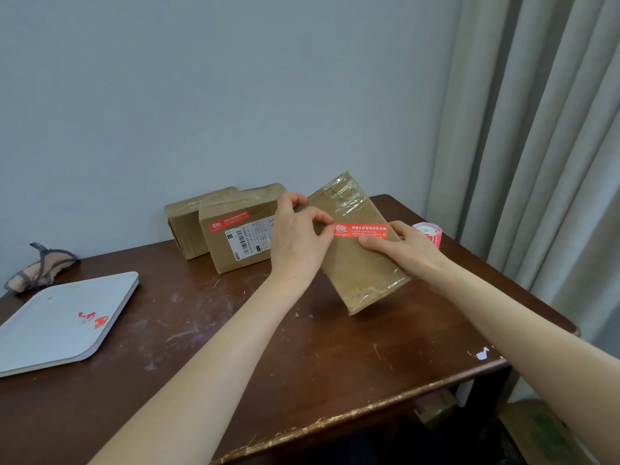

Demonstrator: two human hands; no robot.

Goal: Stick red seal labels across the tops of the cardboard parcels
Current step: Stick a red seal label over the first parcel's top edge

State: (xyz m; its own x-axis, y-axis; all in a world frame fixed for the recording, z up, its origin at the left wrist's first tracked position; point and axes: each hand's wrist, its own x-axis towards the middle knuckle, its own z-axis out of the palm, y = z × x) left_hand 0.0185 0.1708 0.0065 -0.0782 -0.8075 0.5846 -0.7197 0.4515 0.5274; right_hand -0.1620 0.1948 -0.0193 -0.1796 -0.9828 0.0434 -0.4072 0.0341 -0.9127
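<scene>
A parcel is held tilted over the table, right of its centre, with its taped far end raised toward 1 o'clock. Whether its near end touches the wood cannot be told. A red label lies across its upper face.

The left hand, at 9 o'clock of the parcel, pinches the label's left end between thumb and forefinger, and its other fingers curl over the parcel's left edge. The right hand, at 3 o'clock, grips the parcel. Its thumb presses on the label's right part and its fingers are hidden behind the box.

At 10 o'clock from the held parcel, a second parcel leans at the table's back edge. It bears a red label of its own and a white shipping slip. A third parcel leans just behind it. A label roll stands just beyond the right hand.

At the table's 9 o'clock lies a white tray with red scraps on it. A cloth lies at 10 o'clock.
</scene>
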